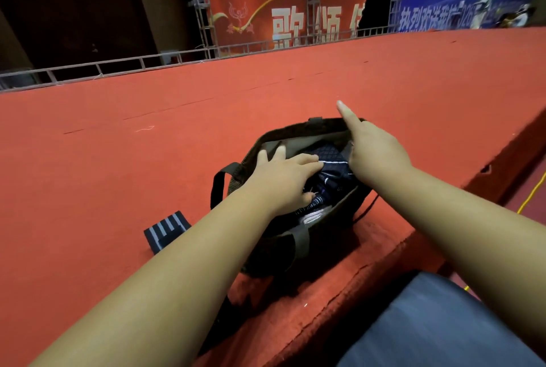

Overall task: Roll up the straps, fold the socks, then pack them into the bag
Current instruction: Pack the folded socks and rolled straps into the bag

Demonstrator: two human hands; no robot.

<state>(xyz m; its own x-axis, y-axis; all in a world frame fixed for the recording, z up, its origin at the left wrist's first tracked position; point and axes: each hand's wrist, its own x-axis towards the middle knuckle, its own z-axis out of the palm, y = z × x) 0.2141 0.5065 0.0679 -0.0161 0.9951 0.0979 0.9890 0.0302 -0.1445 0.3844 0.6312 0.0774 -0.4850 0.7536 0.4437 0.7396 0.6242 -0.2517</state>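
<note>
On the red-carpeted platform (118, 145), seen from the head camera, one dark olive bag (283, 133) sits close to the near edge with its mouth open. The left hand (280, 177) lies flat on the dark patterned cloth (331, 156) inside. Its fingers (307, 158) are spread and pressing down rather than pinching anything. The right hand (375, 153) is at the right side of the rim with its index finger (347, 114) stuck straight out. Its other fingers are hidden behind the back of the hand, so I cannot tell whether they hook the rim.

One rolled strap (167, 230), black with grey stripes, is not yet packed. It lies on the carpet to the left of the bag and nearer the person, just beside the left forearm. Its longer side slants from near left up toward the bag. I'd judge the left hand the nearer one for it, drawing back and to the left.

By count there are one bag, one roll outside it and two hands. The pieces in the bag are too bunched to number.
</note>
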